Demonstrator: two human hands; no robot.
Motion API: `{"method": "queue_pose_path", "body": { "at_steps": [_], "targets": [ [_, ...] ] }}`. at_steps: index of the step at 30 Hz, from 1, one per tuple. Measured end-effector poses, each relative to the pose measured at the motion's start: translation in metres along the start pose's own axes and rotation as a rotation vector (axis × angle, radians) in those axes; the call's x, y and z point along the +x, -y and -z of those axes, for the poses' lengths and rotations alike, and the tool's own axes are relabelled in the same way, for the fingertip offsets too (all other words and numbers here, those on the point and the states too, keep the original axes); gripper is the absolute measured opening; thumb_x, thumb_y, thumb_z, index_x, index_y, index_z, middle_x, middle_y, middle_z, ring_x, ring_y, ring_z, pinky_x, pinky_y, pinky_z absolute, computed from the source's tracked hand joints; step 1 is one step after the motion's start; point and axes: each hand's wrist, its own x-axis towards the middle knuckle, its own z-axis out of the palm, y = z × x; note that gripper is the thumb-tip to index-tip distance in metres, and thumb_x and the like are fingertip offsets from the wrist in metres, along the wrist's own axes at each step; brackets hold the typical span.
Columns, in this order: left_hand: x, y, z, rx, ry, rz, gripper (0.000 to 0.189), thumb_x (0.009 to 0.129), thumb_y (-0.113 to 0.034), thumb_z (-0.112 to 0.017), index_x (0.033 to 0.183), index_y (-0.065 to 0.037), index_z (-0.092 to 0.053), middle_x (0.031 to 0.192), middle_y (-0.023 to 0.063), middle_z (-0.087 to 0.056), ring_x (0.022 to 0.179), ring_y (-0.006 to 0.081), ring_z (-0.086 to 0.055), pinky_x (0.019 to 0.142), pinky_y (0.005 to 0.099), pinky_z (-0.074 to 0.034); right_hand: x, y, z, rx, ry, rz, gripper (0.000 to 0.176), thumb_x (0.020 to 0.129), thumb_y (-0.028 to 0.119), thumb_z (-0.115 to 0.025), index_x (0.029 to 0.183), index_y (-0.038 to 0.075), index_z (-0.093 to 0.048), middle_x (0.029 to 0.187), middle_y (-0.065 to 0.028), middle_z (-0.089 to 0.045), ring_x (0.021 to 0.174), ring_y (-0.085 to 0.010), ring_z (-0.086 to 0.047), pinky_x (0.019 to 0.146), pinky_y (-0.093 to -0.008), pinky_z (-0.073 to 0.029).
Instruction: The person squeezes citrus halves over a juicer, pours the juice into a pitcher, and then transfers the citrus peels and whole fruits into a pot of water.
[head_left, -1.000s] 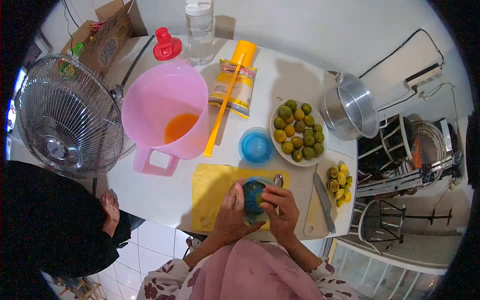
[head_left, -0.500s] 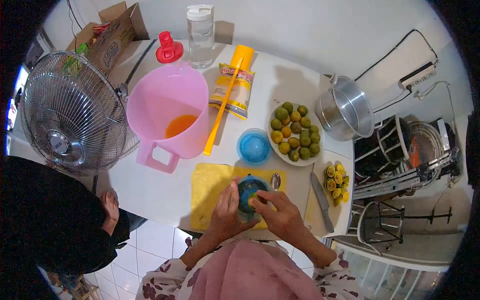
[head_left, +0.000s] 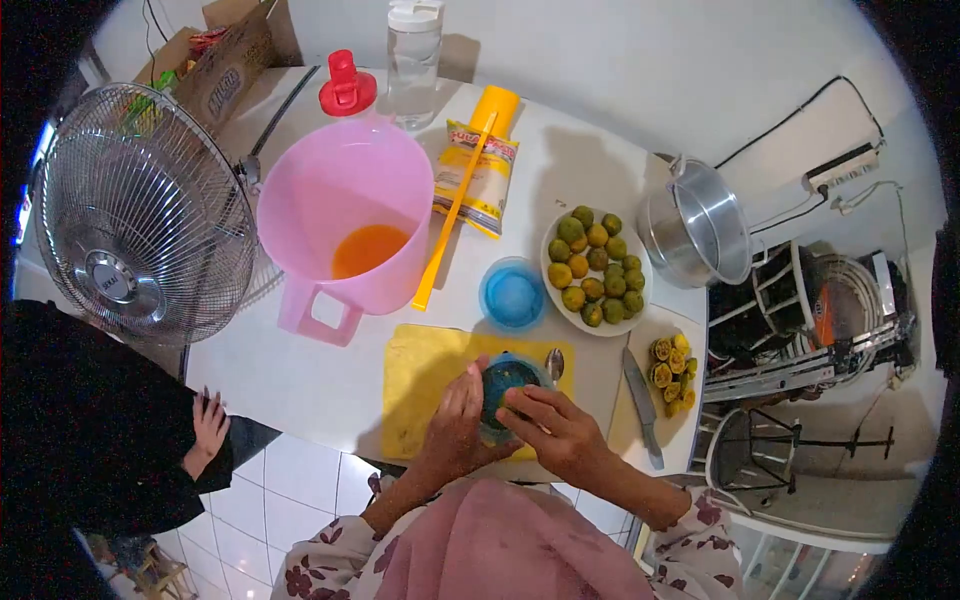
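On a yellow cloth or mat [head_left: 408, 385] at the table's front stands a blue citrus juicer [head_left: 508, 372] with a dark wet inside. My left hand [head_left: 458, 425] is wrapped round its left side, steadying it. Pressed down inside the bowl, the fingers of my right hand [head_left: 552, 428] close over a citrus half, mostly hidden under them. Just right of the juicer lies a metal spoon [head_left: 554, 362]. Behind it sits a blue bowl [head_left: 513, 295]. A knife [head_left: 640, 400] and cut citrus halves [head_left: 672, 372] lie on a board to the right.
A plate [head_left: 550, 300] of whole green citrus and a metal pot [head_left: 690, 225] stand back right. Back left are a pink jug [head_left: 310, 235] with orange juice, its red lid [head_left: 348, 92], a water bottle [head_left: 414, 65] and a fan [head_left: 140, 220]. Another person's hand [head_left: 209, 425] is left.
My right hand has turned over the juicer, and the citrus half is now more hidden. The other person's hand has lifted and spread its fingers. The view has shifted slightly.
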Motion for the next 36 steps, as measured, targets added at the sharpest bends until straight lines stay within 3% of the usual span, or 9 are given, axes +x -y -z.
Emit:
{"method": "queue_pose_path", "body": {
  "at_steps": [8,14,16,21,26,29,32,34,36],
  "targets": [
    [-0.003,0.004,-0.006,-0.02,-0.001,0.002,0.114,0.067,-0.032,-0.083,0.145,0.003,-0.007,0.144,0.0267,-0.031,0.123,0.0466,-0.042,0.101,0.0514,-0.038,-0.006,0.008,-0.02,0.072,-0.151,-0.155,0.056,0.065,0.007,-0.066,0.12,0.009,-0.061,0.124,-0.0118,-0.057,0.113,-0.0317,-0.054,0.095,-0.0403,-0.049],
    [-0.001,0.0,-0.001,-0.019,0.008,0.006,0.114,0.067,-0.032,-0.082,0.145,0.003,-0.007,0.144,0.0269,-0.031,0.122,0.0466,-0.042,0.1,0.0516,-0.038,-0.003,0.016,-0.033,0.098,-0.297,-0.223,0.047,0.066,0.005,-0.066,0.113,0.009,-0.064,0.123,-0.0105,-0.058,0.109,-0.0318,-0.055,0.09,-0.0413,-0.049],
    [-0.001,0.003,-0.004,-0.018,-0.008,-0.013,0.115,0.067,-0.033,-0.083,0.145,0.003,-0.007,0.144,0.0267,-0.031,0.122,0.0465,-0.041,0.1,0.0514,-0.038,0.002,0.02,-0.032,0.05,-0.388,-0.265,0.034,0.068,-0.007,-0.064,0.098,0.008,-0.069,0.105,-0.0068,-0.065,0.098,-0.0284,-0.06,0.084,-0.0369,-0.052],
    [-0.001,-0.003,0.0,0.006,0.021,0.015,0.119,0.065,-0.035,-0.084,0.145,0.004,-0.005,0.144,0.0259,-0.031,0.123,0.0461,-0.041,0.1,0.0498,-0.038,0.0,0.022,-0.04,0.052,-0.464,-0.26,0.034,0.067,-0.007,-0.064,0.097,0.009,-0.069,0.104,-0.0056,-0.065,0.098,-0.0277,-0.06,0.084,-0.0364,-0.051],
    [-0.003,-0.002,-0.003,0.074,0.019,0.055,0.118,0.062,-0.033,-0.085,0.142,0.012,-0.011,0.143,0.0257,-0.034,0.124,0.0439,-0.041,0.101,0.0477,-0.039,0.0,0.023,-0.044,0.033,-0.529,-0.247,0.033,0.067,-0.007,-0.065,0.096,0.009,-0.069,0.102,-0.0044,-0.066,0.097,-0.0263,-0.061,0.084,-0.0356,-0.051],
    [0.002,-0.006,-0.002,0.038,-0.069,-0.019,0.118,0.06,-0.031,-0.087,0.14,0.015,-0.014,0.142,0.0263,-0.036,0.126,0.0429,-0.041,0.102,0.047,-0.037,-0.002,0.019,-0.045,0.022,-0.565,-0.238,0.029,0.07,-0.006,-0.067,0.095,0.009,-0.069,0.101,-0.0055,-0.067,0.095,-0.0266,-0.062,0.084,-0.0354,-0.051],
    [0.004,-0.011,0.005,0.012,-0.041,-0.03,0.12,0.057,-0.03,-0.088,0.14,0.016,-0.014,0.141,0.027,-0.036,0.127,0.0427,-0.04,0.103,0.0463,-0.037,-0.007,0.009,-0.036,0.254,-0.556,-0.37,0.025,0.076,-0.004,-0.068,0.097,0.008,-0.069,0.101,-0.0078,-0.067,0.095,-0.0242,-0.063,0.084,-0.0333,-0.052],
    [0.003,-0.01,0.005,-0.007,-0.045,-0.044,0.122,0.057,-0.03,-0.088,0.141,0.015,-0.012,0.142,0.027,-0.035,0.128,0.0428,-0.039,0.104,0.0463,-0.036,-0.015,-0.001,-0.028,1.007,-0.561,-0.858,0.022,0.079,-0.001,-0.069,0.1,0.006,-0.068,0.102,-0.009,-0.066,0.096,-0.021,-0.063,0.084,-0.0309,-0.052],
    [0.003,-0.009,0.005,-0.026,-0.048,-0.051,0.124,0.056,-0.03,-0.089,0.141,0.014,-0.01,0.142,0.027,-0.035,0.129,0.0428,-0.038,0.105,0.0463,-0.035,-0.016,0.0,-0.026,0.99,-0.591,-0.799,0.022,0.08,0.0,-0.07,0.101,0.004,-0.067,0.105,-0.008,-0.064,0.097,-0.0177,-0.062,0.085,-0.0291,-0.052]
  ]
}}
